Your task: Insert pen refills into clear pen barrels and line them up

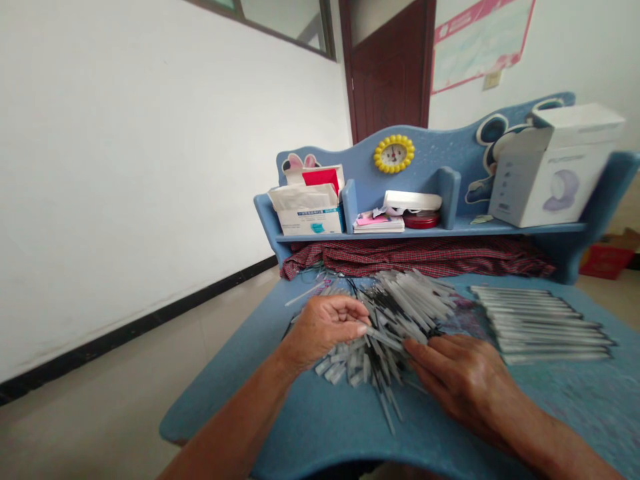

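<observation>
A narrow, translucent plastic sleeve (384, 338) stretches between my two hands, tilted down to the right. My left hand (325, 327) pinches its upper left end between thumb and fingers. At the lower right end, the fingers of my right hand (460, 373) close on it, their tips partly hidden. Below and behind lies a loose heap of similar clear sleeves (415, 297) mixed with thin black sticks (377, 357). To the right of my right hand, several sleeves with dark rods in them (540, 323) lie side by side in a neat row.
The blue desk (310, 427) has a raised shelf (460, 232) at its back. On it stand a mask box (313, 217), papers (379, 225), a red round case (421, 220) and a white carton (550, 170). Checked cloth (420, 257) lies beneath the shelf.
</observation>
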{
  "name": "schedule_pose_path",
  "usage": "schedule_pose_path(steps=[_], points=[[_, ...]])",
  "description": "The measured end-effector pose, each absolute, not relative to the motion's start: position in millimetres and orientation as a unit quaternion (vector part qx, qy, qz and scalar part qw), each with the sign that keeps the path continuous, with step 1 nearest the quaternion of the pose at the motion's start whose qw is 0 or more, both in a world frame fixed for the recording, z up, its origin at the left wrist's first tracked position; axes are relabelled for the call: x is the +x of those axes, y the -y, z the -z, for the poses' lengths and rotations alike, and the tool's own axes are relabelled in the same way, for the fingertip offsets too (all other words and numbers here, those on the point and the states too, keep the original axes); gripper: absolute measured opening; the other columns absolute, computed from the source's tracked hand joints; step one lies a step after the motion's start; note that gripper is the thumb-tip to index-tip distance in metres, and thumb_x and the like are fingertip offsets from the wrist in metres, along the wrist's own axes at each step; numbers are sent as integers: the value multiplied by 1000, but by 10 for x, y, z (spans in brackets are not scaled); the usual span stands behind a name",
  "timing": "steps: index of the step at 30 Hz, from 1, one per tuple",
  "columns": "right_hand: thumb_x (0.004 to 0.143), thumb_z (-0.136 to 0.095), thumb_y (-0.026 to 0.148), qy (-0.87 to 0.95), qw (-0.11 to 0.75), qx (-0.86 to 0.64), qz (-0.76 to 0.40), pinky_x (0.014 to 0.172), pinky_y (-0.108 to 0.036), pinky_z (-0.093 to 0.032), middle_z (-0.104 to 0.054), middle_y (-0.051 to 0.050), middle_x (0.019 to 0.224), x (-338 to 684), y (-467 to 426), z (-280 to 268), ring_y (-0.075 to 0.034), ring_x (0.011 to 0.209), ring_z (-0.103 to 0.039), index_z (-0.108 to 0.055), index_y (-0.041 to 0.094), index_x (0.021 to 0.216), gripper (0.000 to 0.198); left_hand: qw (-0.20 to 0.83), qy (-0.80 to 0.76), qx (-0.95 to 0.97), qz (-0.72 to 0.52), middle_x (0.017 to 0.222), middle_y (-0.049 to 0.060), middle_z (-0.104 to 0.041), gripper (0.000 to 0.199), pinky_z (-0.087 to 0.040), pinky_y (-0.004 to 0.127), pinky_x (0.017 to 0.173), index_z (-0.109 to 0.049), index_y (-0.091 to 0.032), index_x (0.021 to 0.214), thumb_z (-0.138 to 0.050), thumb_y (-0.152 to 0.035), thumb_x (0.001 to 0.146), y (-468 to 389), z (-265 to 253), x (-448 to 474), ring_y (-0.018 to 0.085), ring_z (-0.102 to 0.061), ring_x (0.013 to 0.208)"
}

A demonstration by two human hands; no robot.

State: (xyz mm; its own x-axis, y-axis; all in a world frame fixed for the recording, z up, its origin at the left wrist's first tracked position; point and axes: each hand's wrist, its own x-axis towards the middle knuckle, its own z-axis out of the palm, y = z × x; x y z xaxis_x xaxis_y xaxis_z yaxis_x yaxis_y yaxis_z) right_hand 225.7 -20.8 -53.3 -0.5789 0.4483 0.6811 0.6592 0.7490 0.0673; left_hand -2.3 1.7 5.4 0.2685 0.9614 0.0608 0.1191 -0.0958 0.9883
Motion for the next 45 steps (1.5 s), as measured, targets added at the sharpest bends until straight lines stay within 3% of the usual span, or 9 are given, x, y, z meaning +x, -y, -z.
schedule_pose_path(steps=[6, 12, 20, 24, 28, 32, 45], points=[[91, -42, 16, 864, 383, -296, 140, 53, -28, -33, -57, 2, 60, 2241, 238, 496, -13, 51, -53, -57, 16, 101, 18, 533, -445, 590, -412, 62, 1, -63, 28, -43, 18, 45, -65, -11, 81, -76, -27, 61, -74, -43, 1, 9, -54, 51], [89, -46, 17, 855, 396, -302, 146, 53, -28, -35, -60, 2, 61, 2225, 218, 553, -13, 51, -55, -56, 15, 103, 17, 574, -450, 572, -375, 57, 2, -63, 27, -31, 14, 36, -63, -11, 72, -71, -36, 66, -127, 5, 9, 4, -46, 38], [85, -48, 9, 856, 381, -295, 188, 51, -31, -35, -57, 2, 58, 2215, 249, 570, -15, 49, -53, -58, 14, 100, 19, 623, -435, 525, -384, 49, -1, -57, 25, -28, 15, 35, -59, -11, 67, -73, -31, 65, -92, 60, 87, 3, -39, 35], [83, -47, 5, 872, 328, -294, 214, 51, -31, -36, -59, 0, 61, 2225, 253, 585, -16, 52, -53, -58, 13, 101, 23, 583, -441, 571, -374, 51, 0, -57, 27, -29, 16, 36, -60, -11, 68, -70, -36, 69, -83, 90, 86, 3, -40, 36], [86, -45, 8, 870, 368, -286, 164, 51, -31, -36, -59, 1, 61, 2210, 245, 616, -16, 52, -53, -56, 15, 100, 19, 505, -452, 640, -361, 53, 1, -58, 32, -28, 15, 37, -61, -11, 68, -66, -42, 73, -69, 92, 64, 3, -41, 39], [87, -44, 10, 876, 370, -285, 116, 52, -29, -34, -59, 1, 61, 2185, 248, 630, -15, 52, -53, -55, 16, 96, 16, 499, -446, 658, -344, 53, 1, -59, 31, -26, 15, 38, -61, -11, 68, -63, -41, 74, -56, 98, 39, 3, -39, 38], [87, -44, 15, 900, 250, -350, 73, 55, -28, -31, -59, 0, 61, 2138, 244, 450, -12, 51, -50, -51, 18, 78, 12, 435, -460, 712, -302, 51, -2, -54, 30, -25, 17, 40, -58, -12, 64, -53, -38, 79, -85, 78, -37, 4, -38, 40]])
